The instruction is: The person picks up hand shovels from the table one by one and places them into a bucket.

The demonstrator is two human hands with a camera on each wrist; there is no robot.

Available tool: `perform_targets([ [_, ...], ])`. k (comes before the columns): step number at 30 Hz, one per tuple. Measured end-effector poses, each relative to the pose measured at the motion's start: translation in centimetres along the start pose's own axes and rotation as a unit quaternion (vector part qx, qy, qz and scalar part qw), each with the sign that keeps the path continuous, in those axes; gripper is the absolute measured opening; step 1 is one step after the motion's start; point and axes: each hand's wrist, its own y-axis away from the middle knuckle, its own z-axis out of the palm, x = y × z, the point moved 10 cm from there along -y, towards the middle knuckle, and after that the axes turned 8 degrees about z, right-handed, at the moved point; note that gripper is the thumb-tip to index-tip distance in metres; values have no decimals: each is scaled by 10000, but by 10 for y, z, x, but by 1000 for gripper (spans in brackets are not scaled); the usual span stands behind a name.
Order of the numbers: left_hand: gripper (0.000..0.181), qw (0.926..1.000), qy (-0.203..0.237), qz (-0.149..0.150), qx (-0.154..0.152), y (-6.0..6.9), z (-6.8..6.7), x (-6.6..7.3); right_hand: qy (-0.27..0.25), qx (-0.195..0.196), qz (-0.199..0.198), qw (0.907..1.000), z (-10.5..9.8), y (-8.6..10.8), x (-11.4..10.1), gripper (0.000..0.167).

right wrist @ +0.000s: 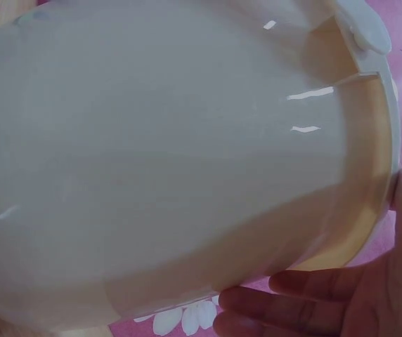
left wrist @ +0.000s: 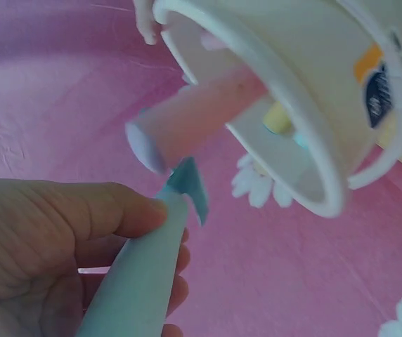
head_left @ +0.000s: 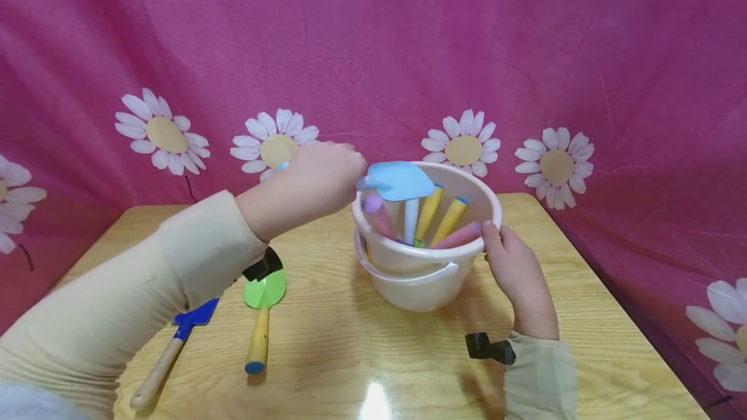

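My left hand (head_left: 318, 177) grips the handle of a light blue shovel (head_left: 399, 180), whose blade is over the left part of the white bucket (head_left: 420, 290). In the left wrist view that hand (left wrist: 67, 239) has thumb and fingers round the pale handle (left wrist: 141, 274), close to a pink handle (left wrist: 194, 119). Several pink, yellow and white handles stand inside the bucket. On the bucket's right rim my right hand (head_left: 519, 274) holds, thumb at the edge; the right wrist view has its fingers (right wrist: 292, 305) against the outer wall.
A green shovel with a yellow handle (head_left: 259, 342) lies on the wooden table (head_left: 362, 355), left of the bucket. Farther left is a blue tool with a wooden handle (head_left: 157, 374), partly beneath my left sleeve. A pink cloth with daisies (head_left: 373, 50) hangs behind the table.
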Motion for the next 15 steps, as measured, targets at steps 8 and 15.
perform_targets([
  [8, 49, 9927, -204, -62, -1185, -30, 8, 27, -60, -31, 31, 10000, 0, -1, 1, 73],
  [15, 18, 9835, -933, 287, -1525, -46, 20, 56, -82, -123, 73, 9999, 0, 0, 0, 74],
])
